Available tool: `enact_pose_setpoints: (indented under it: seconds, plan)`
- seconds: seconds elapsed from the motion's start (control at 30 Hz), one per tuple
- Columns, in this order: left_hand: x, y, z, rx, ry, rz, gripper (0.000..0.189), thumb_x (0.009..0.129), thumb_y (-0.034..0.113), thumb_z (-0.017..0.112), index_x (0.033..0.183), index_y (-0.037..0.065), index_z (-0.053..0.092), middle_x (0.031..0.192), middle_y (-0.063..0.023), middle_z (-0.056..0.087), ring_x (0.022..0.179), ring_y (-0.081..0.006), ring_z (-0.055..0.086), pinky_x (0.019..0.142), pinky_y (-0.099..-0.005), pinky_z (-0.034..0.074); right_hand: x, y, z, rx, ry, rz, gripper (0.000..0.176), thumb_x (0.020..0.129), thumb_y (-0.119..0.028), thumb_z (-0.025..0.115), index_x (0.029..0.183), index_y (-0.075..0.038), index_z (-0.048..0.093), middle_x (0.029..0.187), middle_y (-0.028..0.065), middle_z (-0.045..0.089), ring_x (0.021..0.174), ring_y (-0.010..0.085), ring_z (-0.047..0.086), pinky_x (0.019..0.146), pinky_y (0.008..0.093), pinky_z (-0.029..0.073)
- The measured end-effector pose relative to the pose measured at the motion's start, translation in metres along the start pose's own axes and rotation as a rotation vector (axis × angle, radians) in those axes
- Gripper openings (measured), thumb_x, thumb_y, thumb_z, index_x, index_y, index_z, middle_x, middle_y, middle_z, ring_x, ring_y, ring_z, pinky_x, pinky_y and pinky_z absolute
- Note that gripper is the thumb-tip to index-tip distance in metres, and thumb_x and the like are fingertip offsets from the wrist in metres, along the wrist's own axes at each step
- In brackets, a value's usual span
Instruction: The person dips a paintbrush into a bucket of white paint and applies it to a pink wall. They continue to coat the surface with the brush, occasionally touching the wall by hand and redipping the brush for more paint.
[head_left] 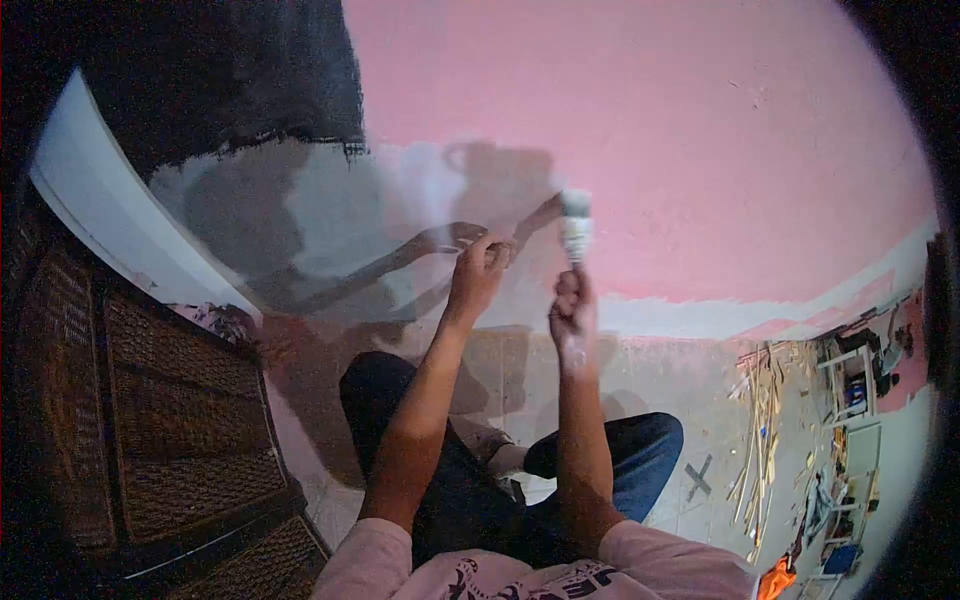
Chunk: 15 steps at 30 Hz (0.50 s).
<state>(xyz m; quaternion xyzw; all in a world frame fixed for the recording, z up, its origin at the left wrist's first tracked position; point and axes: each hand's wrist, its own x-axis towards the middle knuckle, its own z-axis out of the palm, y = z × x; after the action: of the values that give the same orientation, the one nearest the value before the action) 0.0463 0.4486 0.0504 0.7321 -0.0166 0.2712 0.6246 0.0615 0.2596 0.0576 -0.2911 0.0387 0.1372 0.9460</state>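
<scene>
A paintbrush [576, 228] with pale bristles and a whitish handle stands upright in my right hand [570, 300], its bristles over the pink wall [640, 120]. Whether the bristles touch the wall I cannot tell. My left hand [484, 262] is raised to the left of the brush with its fingers curled; what lies between them, if anything, is too small to make out. Around both hands the wall shows white and grey patches, with a black painted area [260, 70] at the upper left. Shadows of my arms fall on the wall.
A dark woven-panel piece of furniture [180, 400] stands on the left beside a white strip [130, 190]. My crossed legs are on the tiled floor [690, 400]. Wood strips [762, 430], a white shelf [852, 385] and an orange item [778, 578] lie or stand at the right.
</scene>
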Motion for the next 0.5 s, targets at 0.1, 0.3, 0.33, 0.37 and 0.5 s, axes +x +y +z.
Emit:
enact_pose_setpoints:
  seconds: [0.1, 0.3, 0.33, 0.37, 0.5]
  plan:
    - [0.003, -0.033, 0.007, 0.018, -0.001, 0.033, 0.022, 0.1, 0.019, 0.06, 0.11, 0.001, 0.069, 0.1, -0.0154, 0.074, 0.091, -0.026, 0.074, 0.081, -0.0371, 0.056, 0.03, 0.046, -0.046, -0.151, 0.176, 0.006, 0.02, 0.106, -0.031, 0.059, 0.094, -0.015, 0.052, 0.065, -0.0063, 0.043, 0.048, 0.0036, 0.035, 0.038, 0.0197, 0.029]
    - [0.005, -0.023, 0.004, -0.101, 0.006, -0.057, 0.024, 0.1, 0.019, 0.058, 0.11, -0.001, 0.069, 0.1, -0.0155, 0.075, 0.092, -0.0266, 0.074, 0.083, -0.0372, 0.057, -0.027, 0.06, -0.08, -0.22, 0.267, -0.068, 0.012, 0.107, -0.022, 0.056, 0.101, -0.012, 0.053, 0.068, -0.004, 0.045, 0.049, 0.0047, 0.037, 0.041, 0.0218, 0.029]
    - [0.008, -0.018, 0.001, -0.09, 0.015, -0.065, 0.024, 0.1, 0.018, 0.058, 0.111, -0.001, 0.069, 0.099, -0.0155, 0.075, 0.092, -0.0262, 0.074, 0.083, -0.0372, 0.057, -0.045, 0.052, -0.053, -0.281, 0.307, -0.139, 0.01, 0.107, -0.02, 0.055, 0.101, -0.012, 0.053, 0.069, -0.004, 0.046, 0.05, 0.0034, 0.035, 0.041, 0.0207, 0.028]
    - [0.007, -0.009, -0.004, -0.081, 0.02, -0.081, 0.024, 0.1, 0.018, 0.058, 0.111, 0.0, 0.069, 0.099, -0.0156, 0.075, 0.091, -0.0259, 0.074, 0.083, -0.0373, 0.057, -0.05, 0.043, -0.036, -0.408, 0.259, -0.277, 0.008, 0.107, -0.018, 0.055, 0.108, -0.011, 0.056, 0.071, -0.0038, 0.047, 0.05, 0.0024, 0.036, 0.042, 0.0199, 0.028]
    - [0.001, -0.012, -0.005, -0.025, 0.033, -0.014, 0.024, 0.1, 0.018, 0.058, 0.111, 0.0, 0.07, 0.096, -0.0144, 0.075, 0.088, -0.0243, 0.073, 0.081, -0.0374, 0.056, -0.06, -0.007, 0.043, -1.07, 0.176, -0.799, 0.033, 0.106, -0.01, 0.051, 0.138, -0.004, 0.059, 0.077, -0.0011, 0.053, 0.062, 0.0094, 0.049, 0.053, 0.0273, 0.042]
